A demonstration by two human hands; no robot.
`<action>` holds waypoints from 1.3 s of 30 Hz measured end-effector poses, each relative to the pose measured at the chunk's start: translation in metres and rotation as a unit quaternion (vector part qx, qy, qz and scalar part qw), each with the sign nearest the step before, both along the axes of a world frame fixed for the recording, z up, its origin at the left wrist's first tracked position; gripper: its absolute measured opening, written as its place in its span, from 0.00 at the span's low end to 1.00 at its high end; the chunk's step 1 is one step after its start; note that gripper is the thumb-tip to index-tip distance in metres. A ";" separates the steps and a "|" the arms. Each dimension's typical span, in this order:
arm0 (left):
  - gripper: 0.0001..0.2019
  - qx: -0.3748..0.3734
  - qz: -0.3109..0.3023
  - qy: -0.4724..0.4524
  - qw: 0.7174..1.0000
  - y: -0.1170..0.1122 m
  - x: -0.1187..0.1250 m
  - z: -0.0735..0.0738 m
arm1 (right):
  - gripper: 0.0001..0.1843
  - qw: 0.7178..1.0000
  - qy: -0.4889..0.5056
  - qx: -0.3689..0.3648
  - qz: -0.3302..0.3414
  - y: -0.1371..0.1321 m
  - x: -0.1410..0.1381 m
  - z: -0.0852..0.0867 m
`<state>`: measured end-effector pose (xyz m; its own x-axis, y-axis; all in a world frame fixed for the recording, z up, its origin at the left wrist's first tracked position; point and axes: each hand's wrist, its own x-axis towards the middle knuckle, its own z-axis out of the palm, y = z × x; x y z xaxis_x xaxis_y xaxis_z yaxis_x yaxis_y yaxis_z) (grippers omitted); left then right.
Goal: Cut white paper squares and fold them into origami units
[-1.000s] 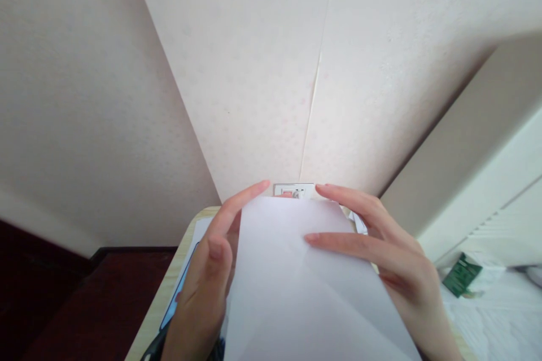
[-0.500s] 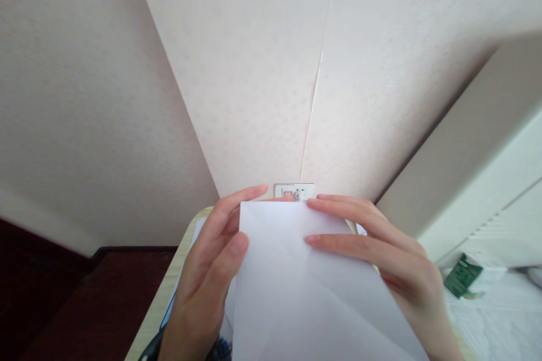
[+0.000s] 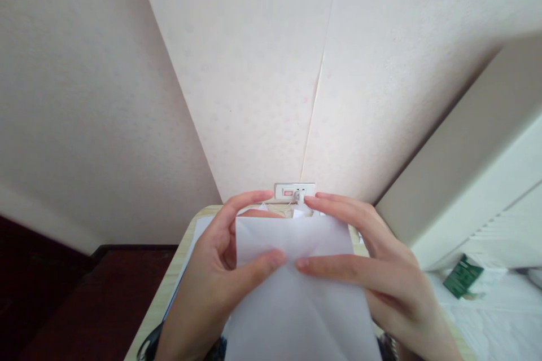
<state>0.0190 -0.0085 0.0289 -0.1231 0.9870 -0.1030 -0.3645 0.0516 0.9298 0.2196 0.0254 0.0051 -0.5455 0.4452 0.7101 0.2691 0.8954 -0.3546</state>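
A white sheet of paper (image 3: 296, 304) is held up in front of me over a small light-wood table (image 3: 167, 287). My left hand (image 3: 212, 287) grips its left side, thumb pressed on the front near the middle, fingers curled behind the top edge. My right hand (image 3: 381, 276) grips the right side, thumb on the front meeting the left thumb, fingers over the top edge. The paper's top edge looks bent down toward me.
A wall socket (image 3: 295, 190) sits on the pale wallpapered wall just behind the paper. A white bed (image 3: 499, 304) with a small green packet (image 3: 462, 275) lies to the right. Dark floor (image 3: 84, 304) is on the left. Other paper lies under the sheet.
Both hands drew together; the thumbs moved inward to meet at the sheet's middle. The paper's top edge came down and the sheet now looks shorter.
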 end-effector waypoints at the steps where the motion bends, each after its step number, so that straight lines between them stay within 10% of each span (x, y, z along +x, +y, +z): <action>1: 0.26 -0.003 -0.003 0.007 1.000 0.000 0.001 0.001 | 0.16 1.000 -0.003 0.004 0.002 0.000 -0.001 0.001; 18: 0.18 -0.005 0.016 0.005 1.000 0.001 0.000 -0.008 | 0.29 1.000 -0.018 0.001 -0.021 -0.006 -0.003 -0.001; 39: 0.17 -0.063 0.024 0.088 0.994 -0.005 0.001 0.002 | 0.17 0.995 0.064 -0.007 -0.078 -0.006 0.002 -0.003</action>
